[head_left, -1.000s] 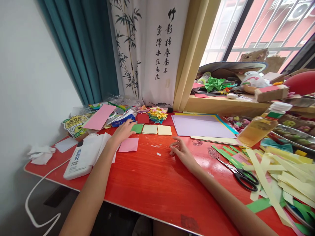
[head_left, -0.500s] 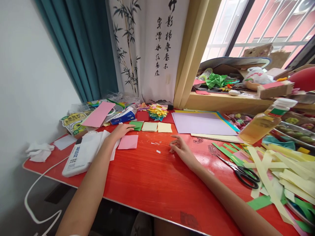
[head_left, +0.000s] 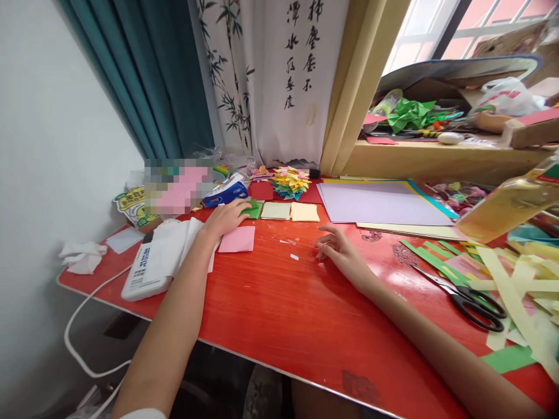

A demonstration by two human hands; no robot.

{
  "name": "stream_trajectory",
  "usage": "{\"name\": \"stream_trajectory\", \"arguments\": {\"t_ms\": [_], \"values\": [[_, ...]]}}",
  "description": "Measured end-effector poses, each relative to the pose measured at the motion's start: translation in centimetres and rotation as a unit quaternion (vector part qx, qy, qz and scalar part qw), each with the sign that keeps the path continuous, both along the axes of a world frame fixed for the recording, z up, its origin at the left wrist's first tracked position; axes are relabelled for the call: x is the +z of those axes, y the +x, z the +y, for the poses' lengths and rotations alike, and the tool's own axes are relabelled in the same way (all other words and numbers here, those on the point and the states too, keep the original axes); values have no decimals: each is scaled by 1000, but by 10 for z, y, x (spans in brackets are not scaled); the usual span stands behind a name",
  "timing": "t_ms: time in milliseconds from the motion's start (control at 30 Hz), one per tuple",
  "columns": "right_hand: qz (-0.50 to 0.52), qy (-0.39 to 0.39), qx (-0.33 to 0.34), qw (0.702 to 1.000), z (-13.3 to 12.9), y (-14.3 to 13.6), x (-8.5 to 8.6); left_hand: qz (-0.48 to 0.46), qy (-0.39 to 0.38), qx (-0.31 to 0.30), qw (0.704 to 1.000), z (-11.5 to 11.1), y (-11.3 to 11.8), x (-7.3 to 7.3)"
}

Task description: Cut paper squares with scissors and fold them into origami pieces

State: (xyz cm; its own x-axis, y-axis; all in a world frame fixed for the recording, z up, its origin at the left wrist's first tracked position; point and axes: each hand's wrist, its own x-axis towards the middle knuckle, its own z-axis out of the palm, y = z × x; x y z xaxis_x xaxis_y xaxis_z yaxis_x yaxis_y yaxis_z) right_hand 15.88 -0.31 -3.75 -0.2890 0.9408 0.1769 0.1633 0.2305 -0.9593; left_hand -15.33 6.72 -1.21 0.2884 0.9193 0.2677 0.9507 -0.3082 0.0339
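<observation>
My left hand (head_left: 227, 219) reaches to the back left of the red table (head_left: 279, 297), its fingertips on the green paper squares (head_left: 253, 210); whether they pinch one is too small to tell. To the right of these lie a pale green stack (head_left: 275, 211) and a cream stack (head_left: 305, 212). A pink square (head_left: 237, 239) lies just in front of the green ones. My right hand (head_left: 338, 247) hovers or rests over the middle of the table, fingers loosely curled and apart, holding nothing. Small white scraps (head_left: 294, 256) are left of it.
Black-handled scissors (head_left: 469, 299) and many paper strips (head_left: 515, 291) lie at the right. Large lilac sheets (head_left: 384, 202) and a tilted bottle (head_left: 509, 201) stand behind. A folded-paper cluster (head_left: 290, 183) is at the back; a white box (head_left: 148, 267) sits left.
The view has shifted, so the table's things appear lower at the window side and farther right. My left hand stays by the green squares, its fingers slightly farther over them. My right hand remains free.
</observation>
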Motion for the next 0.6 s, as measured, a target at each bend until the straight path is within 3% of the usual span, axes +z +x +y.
{"name": "stream_trajectory", "arguments": {"t_ms": [600], "values": [[-5, -3, 13, 1000, 1, 1, -2, -46, -30, -21, 998, 7, -13, -2]]}}
